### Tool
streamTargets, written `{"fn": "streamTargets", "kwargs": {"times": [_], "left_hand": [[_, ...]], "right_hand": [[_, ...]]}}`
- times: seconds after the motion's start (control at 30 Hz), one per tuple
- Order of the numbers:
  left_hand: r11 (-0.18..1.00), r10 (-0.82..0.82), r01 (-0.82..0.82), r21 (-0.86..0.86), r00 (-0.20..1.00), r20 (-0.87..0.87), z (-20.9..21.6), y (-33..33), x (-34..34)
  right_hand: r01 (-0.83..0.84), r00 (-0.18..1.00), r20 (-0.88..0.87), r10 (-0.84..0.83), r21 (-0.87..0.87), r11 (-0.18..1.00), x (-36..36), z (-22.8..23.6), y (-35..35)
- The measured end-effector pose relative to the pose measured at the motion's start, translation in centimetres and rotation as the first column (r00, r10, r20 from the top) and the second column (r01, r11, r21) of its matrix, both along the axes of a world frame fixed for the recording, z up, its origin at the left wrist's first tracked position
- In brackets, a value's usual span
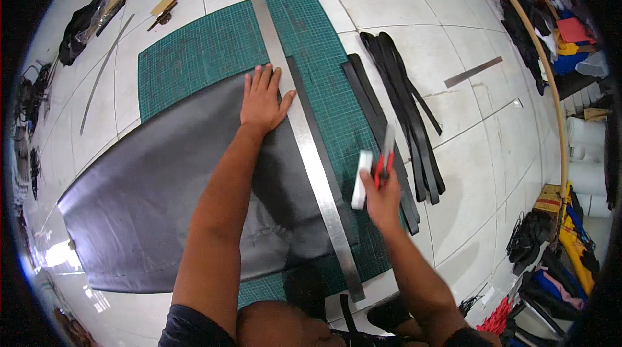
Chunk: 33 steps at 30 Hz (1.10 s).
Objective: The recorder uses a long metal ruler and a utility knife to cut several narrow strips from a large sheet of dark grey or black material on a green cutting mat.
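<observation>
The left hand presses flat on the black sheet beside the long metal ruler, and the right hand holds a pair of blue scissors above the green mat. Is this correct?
Not quite. The head view shows the right hand holding a red-handled utility knife and a white block, not blue scissors. The rest holds: the left hand presses flat on the black sheet beside the long metal ruler, above the green mat.

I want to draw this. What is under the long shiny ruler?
The metal ruler lies on the black sheet, near its edge, and on the green cutting mat. The left hand presses beside it. Whatever is directly beneath the ruler is covered.
</observation>
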<state>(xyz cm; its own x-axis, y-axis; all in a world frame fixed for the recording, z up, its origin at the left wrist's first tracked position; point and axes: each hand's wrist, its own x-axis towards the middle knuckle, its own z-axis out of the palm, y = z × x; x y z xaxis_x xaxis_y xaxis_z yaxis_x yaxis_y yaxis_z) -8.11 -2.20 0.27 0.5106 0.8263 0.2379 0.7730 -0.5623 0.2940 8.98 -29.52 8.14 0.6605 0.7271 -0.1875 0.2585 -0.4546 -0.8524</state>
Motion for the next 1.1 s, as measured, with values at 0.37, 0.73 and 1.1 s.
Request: {"fn": "streamTargets", "kwargs": {"times": [0.37,0.73,1.1], "left_hand": [[0.999,0.012,-0.009,-0.044,0.998,0.057,0.7,-0.2,1.2],[0.998,0.012,-0.008,-0.065,0.998,0.063,1.1,-0.2,0.8],[0.996,0.011,-0.006,-0.087,0.999,0.051,0.9,-0.1,0.7]], "right_hand": [[-0.275,0.960,0.088,0.266,0.106,0.956,2.1,-5.2,23.7],[-0.177,0.984,0.011,0.177,-0.046,0.983,0.6,-4.8,25.9],[-0.228,0.974,-0.014,0.228,-0.049,0.972,1.2,-5.8,26.1]]}}
